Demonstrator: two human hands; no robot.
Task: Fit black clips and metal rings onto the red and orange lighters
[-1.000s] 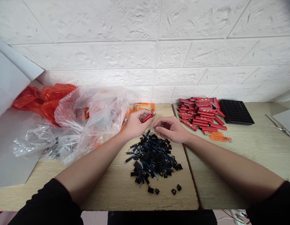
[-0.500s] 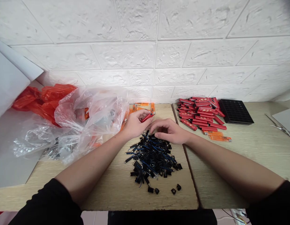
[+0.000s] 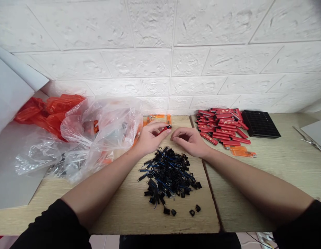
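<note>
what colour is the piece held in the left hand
The held piece is red with a black end, head view.

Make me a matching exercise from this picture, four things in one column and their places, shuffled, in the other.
1. Slim red case with black end
2. Small black parts, some with blue wires
3. Flat black gridded tray
4. Crumpled clear plastic bag

A. Right of the pile of red cases
B. Beside red-orange plastic
C. Heaped between the forearms
D. In the left hand

Pairs: 1-D, 2-C, 3-A, 4-B.
</note>
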